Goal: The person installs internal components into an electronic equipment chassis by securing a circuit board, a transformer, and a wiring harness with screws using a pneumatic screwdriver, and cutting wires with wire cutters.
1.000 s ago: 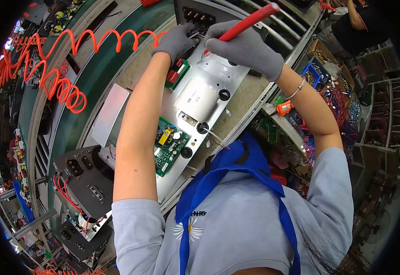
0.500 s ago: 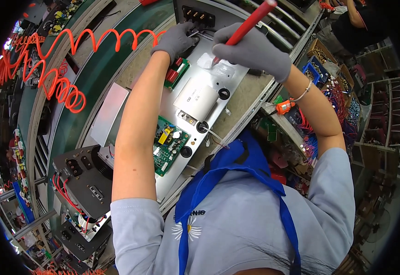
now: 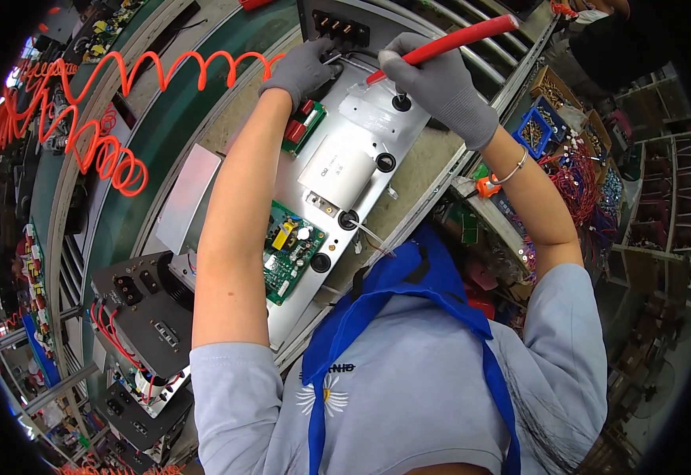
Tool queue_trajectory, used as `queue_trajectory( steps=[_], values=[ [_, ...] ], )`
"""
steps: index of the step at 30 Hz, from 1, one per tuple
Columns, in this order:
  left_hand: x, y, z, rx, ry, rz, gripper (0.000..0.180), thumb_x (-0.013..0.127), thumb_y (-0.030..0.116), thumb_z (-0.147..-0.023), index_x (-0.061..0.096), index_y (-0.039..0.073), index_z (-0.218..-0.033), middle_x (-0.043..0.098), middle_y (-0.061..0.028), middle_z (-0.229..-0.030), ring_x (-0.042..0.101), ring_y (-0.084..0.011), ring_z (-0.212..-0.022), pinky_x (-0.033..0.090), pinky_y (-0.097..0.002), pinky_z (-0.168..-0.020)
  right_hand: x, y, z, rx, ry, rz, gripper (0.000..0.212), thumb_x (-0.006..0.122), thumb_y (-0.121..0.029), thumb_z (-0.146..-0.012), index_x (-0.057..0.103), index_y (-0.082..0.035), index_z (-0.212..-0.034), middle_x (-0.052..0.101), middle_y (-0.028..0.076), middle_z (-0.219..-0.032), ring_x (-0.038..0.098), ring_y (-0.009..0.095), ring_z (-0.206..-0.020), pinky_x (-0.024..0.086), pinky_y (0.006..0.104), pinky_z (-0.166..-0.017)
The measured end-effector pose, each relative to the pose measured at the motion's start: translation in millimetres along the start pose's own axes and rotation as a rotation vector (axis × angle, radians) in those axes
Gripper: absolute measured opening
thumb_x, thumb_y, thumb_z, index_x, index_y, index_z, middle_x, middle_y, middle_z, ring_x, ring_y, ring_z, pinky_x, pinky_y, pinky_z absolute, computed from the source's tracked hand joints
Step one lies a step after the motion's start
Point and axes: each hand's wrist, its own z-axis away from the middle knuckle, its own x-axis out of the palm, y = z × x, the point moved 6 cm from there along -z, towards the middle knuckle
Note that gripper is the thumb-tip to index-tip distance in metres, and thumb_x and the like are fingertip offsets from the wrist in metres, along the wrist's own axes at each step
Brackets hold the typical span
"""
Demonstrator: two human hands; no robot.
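My right hand (image 3: 444, 83), in a grey glove, is closed round a long red stick-shaped tool (image 3: 460, 41). The tool slants, its lower end close to a white paste-like smear (image 3: 377, 112) on the silver metal plate (image 3: 286, 184). My left hand (image 3: 302, 73), gloved too, is at the plate's far end beside a dark panel with brass terminals (image 3: 341, 30). Its fingers are bent around a small metallic piece I cannot make out. On the plate sit a small green board with red parts (image 3: 306, 127), a white block-shaped component (image 3: 339, 172), a larger green circuit board (image 3: 291, 252) and several black rubber rings (image 3: 386, 162).
Coiled orange air hoses (image 3: 116, 154) hang at the left. Dark-panelled units with red wires (image 3: 143, 313) stand at the lower left. To the right are a blue parts bin (image 3: 537, 133), bundled wires (image 3: 587, 178) and an orange-tipped tool (image 3: 488, 187). Another person stands at the upper right.
My right hand has moved slightly, and the red tool has tilted flatter, its upper end swinging right. The smear looks spread wider. My left hand has stayed in place.
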Motion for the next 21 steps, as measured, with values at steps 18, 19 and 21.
queue_trajectory(
  steps=[18, 19, 21],
  values=[
    [2, -3, -2, -0.023, 0.005, -0.055, 0.066, 0.069, 0.040, -0.082, 0.050, 0.014, -0.139, 0.060, -0.0158, -0.128, 0.058, -0.0335, -0.117, 0.046, -0.0398, -0.098, -34, -10, 16, 0.042, -0.203, 0.180, 0.028, 0.057, -0.031, -0.088, 0.063, -0.005, -0.077, 0.060, 0.007, -0.059, 0.062, 0.022, -0.057, 0.049, 0.0326, -0.057],
    [1, -2, -2, -0.021, 0.004, -0.057, 0.066, 0.069, 0.041, -0.082, 0.049, 0.014, -0.139, 0.060, -0.0155, -0.129, 0.057, -0.0334, -0.117, 0.046, -0.0398, -0.098, -32, -10, 14, 0.043, -0.202, 0.181, 0.028, 0.057, -0.031, -0.088, 0.063, -0.005, -0.077, 0.060, 0.007, -0.059, 0.062, 0.022, -0.057, 0.049, 0.0326, -0.057],
    [-1, 0, 0, -0.023, 0.002, -0.050, 0.067, 0.069, 0.041, -0.082, 0.049, 0.014, -0.140, 0.059, -0.0157, -0.129, 0.057, -0.0335, -0.118, 0.046, -0.0397, -0.098, -30, -15, 6, -0.007, -0.043, 0.032, 0.029, 0.058, -0.032, -0.088, 0.063, -0.006, -0.076, 0.059, 0.009, -0.058, 0.061, 0.023, -0.056, 0.048, 0.0342, -0.056]
  ],
)
